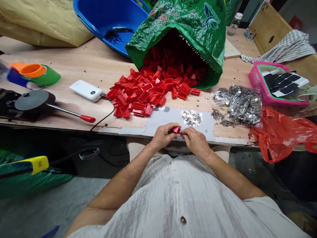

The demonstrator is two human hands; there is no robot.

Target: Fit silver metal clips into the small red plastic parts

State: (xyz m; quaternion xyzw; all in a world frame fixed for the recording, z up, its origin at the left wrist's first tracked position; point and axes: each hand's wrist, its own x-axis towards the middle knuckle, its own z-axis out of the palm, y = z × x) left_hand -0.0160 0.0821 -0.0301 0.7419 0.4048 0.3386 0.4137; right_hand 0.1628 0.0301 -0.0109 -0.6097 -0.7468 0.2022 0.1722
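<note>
My left hand is closed around a small red plastic part at the table's front edge. My right hand meets it from the right, fingers pinched against the same part. Just beyond my hands lies a small heap of tiny silver metal pieces on a grey sheet. A large pile of red plastic parts spills from a green woven sack lying on its side.
A white power bank with a black cable lies left of the pile. A blue basin stands behind. Clear bags of metal pieces, a pink basket and a red plastic bag sit right. A black tool with a red-tipped lever is at left.
</note>
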